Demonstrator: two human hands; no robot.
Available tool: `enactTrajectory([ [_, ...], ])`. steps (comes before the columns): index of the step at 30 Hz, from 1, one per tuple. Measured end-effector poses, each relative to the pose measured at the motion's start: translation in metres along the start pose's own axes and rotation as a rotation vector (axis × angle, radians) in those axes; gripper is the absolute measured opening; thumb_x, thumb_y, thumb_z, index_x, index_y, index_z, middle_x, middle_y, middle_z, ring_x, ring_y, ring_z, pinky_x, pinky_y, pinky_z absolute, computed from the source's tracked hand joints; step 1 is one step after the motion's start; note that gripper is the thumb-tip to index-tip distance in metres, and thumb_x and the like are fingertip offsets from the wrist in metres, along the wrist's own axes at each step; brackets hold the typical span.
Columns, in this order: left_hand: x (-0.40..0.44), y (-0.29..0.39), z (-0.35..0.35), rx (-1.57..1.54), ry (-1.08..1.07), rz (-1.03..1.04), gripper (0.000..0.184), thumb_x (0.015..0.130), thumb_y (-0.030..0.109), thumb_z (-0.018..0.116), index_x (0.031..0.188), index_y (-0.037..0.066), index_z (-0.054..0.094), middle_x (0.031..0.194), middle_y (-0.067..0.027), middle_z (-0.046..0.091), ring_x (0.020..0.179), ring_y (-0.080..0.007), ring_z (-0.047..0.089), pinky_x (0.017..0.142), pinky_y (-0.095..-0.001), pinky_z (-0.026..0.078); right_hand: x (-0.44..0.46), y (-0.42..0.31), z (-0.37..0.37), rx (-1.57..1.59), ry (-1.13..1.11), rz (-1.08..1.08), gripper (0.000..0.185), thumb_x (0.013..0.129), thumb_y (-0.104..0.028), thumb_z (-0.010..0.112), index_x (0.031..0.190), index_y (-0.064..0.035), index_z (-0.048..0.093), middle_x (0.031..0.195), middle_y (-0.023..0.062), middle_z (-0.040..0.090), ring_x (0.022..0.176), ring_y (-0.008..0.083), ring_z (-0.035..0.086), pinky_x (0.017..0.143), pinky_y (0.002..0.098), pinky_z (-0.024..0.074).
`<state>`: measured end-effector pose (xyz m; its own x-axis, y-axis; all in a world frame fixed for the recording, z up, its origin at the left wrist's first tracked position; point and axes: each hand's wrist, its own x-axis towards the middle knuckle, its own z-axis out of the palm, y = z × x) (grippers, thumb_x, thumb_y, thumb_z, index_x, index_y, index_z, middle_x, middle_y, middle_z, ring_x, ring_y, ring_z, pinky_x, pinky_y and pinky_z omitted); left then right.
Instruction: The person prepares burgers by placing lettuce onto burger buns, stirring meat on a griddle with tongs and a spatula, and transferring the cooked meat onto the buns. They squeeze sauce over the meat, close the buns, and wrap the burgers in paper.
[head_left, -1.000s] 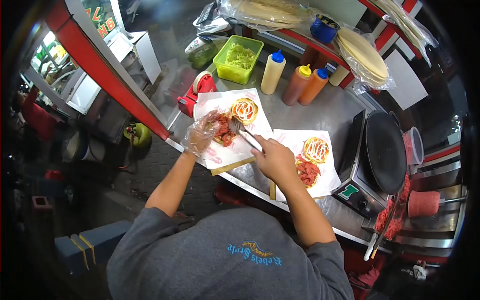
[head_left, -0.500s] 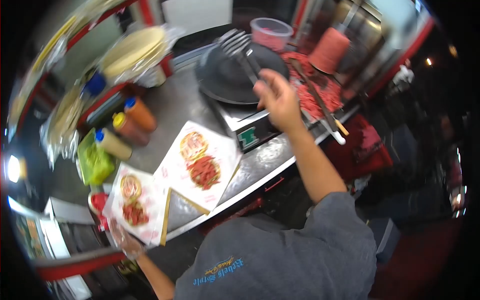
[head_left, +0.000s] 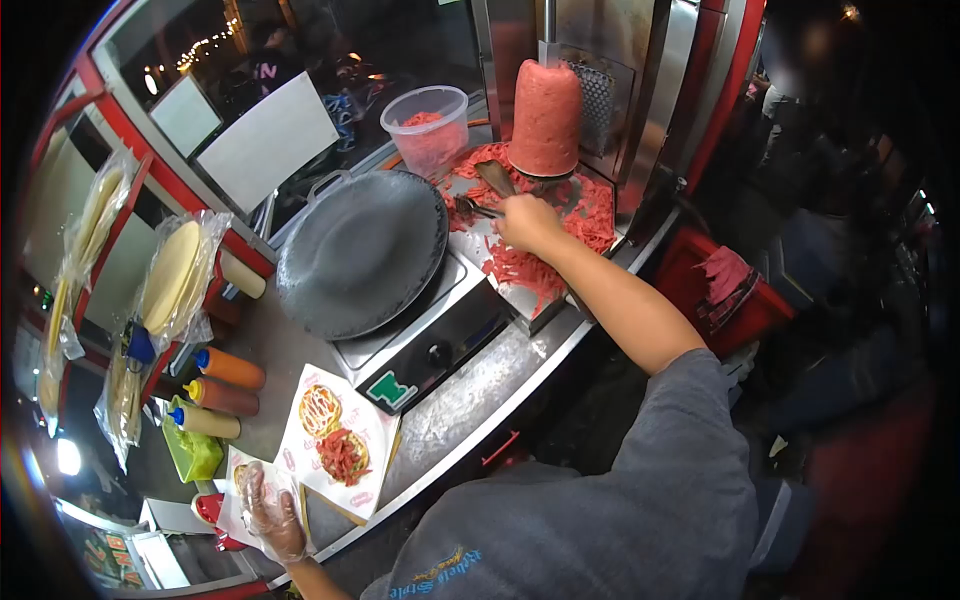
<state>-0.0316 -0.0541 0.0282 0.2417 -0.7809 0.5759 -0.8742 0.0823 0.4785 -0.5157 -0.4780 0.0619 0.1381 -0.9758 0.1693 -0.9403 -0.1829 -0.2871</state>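
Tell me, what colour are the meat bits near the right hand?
The meat bits are pinkish red, best seen in the head view.

red bin (head_left: 682, 258) | bagged flatbreads (head_left: 172, 280) | white panel (head_left: 268, 140) | perhaps a person (head_left: 797, 105), dim
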Motion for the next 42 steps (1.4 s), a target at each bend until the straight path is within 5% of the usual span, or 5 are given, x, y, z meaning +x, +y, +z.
enactTrajectory([
  [8, 0.024, 0.062, 0.019, 0.128, -0.143, 0.087, 0.038, 0.091, 0.015, 0.074, 0.126, 0.005, 0.066, 0.128, -0.0179, 0.069, 0.122, -0.0376, 0.063, 0.109, -0.0479, 0.045, 0.029, 0.028, 0.013, -0.01, 0.043, -0.092, 0.031, 0.089, -0.031, 0.072, 0.111, -0.0096, 0.076, 0.107, 0.021, 0.074, 0.1, 0.0408, 0.072, 0.088, 0.0522, 0.0555],
  [17, -0.094, -0.085, -0.048, -0.115, 0.241, -0.459, 0.035, 0.096, 0.003, 0.068, 0.13, 0.0, 0.066, 0.132, -0.017, 0.068, 0.121, -0.0306, 0.066, 0.104, -0.0415, 0.052, 0.022, -0.007, -0.084, 0.279, 0.208, -0.091, 0.027, 0.09, -0.025, 0.073, 0.113, -0.0117, 0.078, 0.096, 0.0253, 0.072, 0.092, 0.0413, 0.072, 0.083, 0.0466, 0.0548],
  [23, -0.171, -0.186, -0.092, -0.262, 0.391, -0.523, 0.053, 0.101, 0.02, 0.065, 0.145, -0.004, 0.05, 0.148, -0.0187, 0.055, 0.134, -0.0255, 0.055, 0.114, -0.0388, 0.044, -0.021, -0.117, -0.097, 0.505, 0.023, -0.335, 0.034, 0.099, -0.021, 0.068, 0.127, -0.0026, 0.073, 0.081, -0.0039, 0.064, 0.072, 0.0054, 0.053, 0.064, 0.0256, 0.0447],
  [31, -0.106, -0.158, -0.1, -0.029, -0.074, -0.779, 0.121, 0.074, 0.055, 0.089, 0.16, -0.002, 0.026, 0.154, -0.0254, 0.048, 0.142, -0.0355, 0.049, 0.116, -0.0418, 0.042, -0.165, -0.353, 0.026, 0.786, -0.513, -0.493, 0.033, 0.092, -0.005, 0.075, 0.125, 0.0027, 0.072, 0.104, 0.0081, 0.076, 0.091, 0.0101, 0.067, 0.082, 0.0252, 0.0524],
  [42, -0.115, -0.199, -0.083, -0.658, 0.209, -0.608, 0.088, 0.074, 0.022, 0.095, 0.146, 0.002, 0.05, 0.13, -0.0151, 0.067, 0.122, -0.0285, 0.066, 0.104, -0.0403, 0.054, -0.276, -0.517, 0.155, 0.508, -0.92, -0.61, 0.037, 0.093, -0.027, 0.076, 0.122, -0.0043, 0.074, 0.111, 0.0176, 0.077, 0.101, 0.0253, 0.074, 0.09, 0.0353, 0.055],
])
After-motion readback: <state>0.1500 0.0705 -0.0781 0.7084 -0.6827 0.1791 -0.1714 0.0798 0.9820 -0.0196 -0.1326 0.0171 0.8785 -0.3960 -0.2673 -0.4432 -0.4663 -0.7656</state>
